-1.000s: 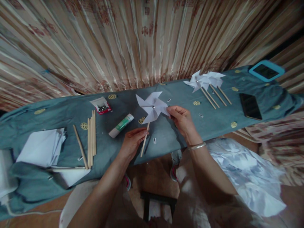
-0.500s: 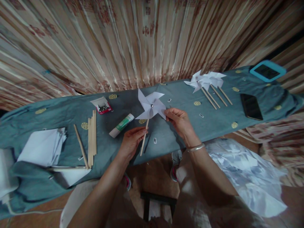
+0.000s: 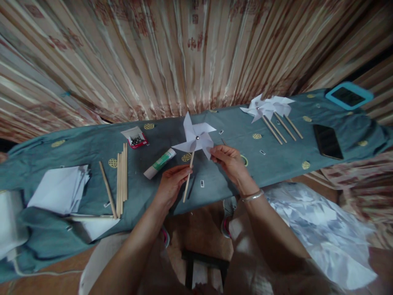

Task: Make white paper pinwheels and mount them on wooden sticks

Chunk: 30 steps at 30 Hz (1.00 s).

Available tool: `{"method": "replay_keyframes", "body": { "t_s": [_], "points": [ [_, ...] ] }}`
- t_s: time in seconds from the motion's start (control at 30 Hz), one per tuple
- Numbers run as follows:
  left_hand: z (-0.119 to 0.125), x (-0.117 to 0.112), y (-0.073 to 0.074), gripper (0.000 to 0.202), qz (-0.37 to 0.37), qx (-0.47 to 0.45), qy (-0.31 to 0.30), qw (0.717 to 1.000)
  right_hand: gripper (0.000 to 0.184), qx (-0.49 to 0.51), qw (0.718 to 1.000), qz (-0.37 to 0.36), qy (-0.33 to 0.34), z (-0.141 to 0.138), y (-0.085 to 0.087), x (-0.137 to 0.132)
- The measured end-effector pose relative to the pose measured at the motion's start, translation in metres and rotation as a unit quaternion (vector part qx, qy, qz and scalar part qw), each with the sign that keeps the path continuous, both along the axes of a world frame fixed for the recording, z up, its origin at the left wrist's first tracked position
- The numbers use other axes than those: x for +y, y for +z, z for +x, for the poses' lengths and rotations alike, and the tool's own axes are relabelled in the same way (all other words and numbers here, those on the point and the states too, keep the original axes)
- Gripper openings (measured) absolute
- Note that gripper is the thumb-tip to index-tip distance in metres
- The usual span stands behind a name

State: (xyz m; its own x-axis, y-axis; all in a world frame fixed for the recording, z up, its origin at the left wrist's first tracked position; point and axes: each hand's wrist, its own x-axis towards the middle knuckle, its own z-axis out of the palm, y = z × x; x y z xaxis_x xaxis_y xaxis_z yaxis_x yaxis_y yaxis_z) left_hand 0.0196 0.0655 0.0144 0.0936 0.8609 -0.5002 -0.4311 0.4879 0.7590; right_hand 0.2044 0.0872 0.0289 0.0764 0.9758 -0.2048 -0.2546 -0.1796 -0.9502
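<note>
A white paper pinwheel (image 3: pixel 194 138) on a wooden stick (image 3: pixel 188 180) is held upright over the grey-blue cloth table (image 3: pixel 276 164). My left hand (image 3: pixel 171 183) is closed round the stick below the wheel. My right hand (image 3: pixel 227 160) pinches the wheel's lower right blade between thumb and fingers. A silver pin sits at the wheel's centre. A bracelet circles my right wrist.
Finished pinwheels (image 3: pixel 267 107) lie at the back right. A glue stick (image 3: pixel 159 163), a pin packet (image 3: pixel 135 137), several loose sticks (image 3: pixel 121 178) and a stack of white paper (image 3: pixel 58 189) lie to the left. A black phone (image 3: pixel 327 141) and a blue-cased tablet (image 3: pixel 348 95) lie at the right.
The pinwheel's blades have turned under my right hand, which has slid a little left and down along the wheel. My left hand keeps its hold on the stick.
</note>
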Motion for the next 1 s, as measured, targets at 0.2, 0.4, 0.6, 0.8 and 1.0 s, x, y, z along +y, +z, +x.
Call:
{"method": "replay_keyframes", "body": {
  "t_s": [0.2, 0.4, 0.6, 0.8, 1.0],
  "points": [
    [0.0, 0.0, 0.0, 0.03, 0.002, -0.001, 0.002, 1.0, 0.034, 0.002, 1.0, 0.0, 0.011, -0.003, -0.002, -0.001],
    [0.001, 0.0, 0.001, 0.032, -0.009, -0.008, 0.007, 1.0, 0.037, 0.011, 1.0, -0.007, 0.016, -0.007, 0.0, -0.003],
    [0.001, -0.001, -0.002, 0.034, -0.007, -0.008, 0.003, 1.0, 0.035, 0.017, 0.999, -0.002, 0.037, -0.012, 0.001, -0.005],
    [0.002, -0.001, -0.002, 0.034, -0.01, -0.01, 0.001, 1.0, 0.036, 0.031, 0.998, -0.005, 0.049, -0.016, -0.002, -0.007],
    [0.005, -0.002, -0.003, 0.036, -0.011, -0.015, -0.005, 1.0, 0.038, 0.043, 0.998, -0.006, 0.052, -0.021, -0.008, -0.007]
  ]
}}
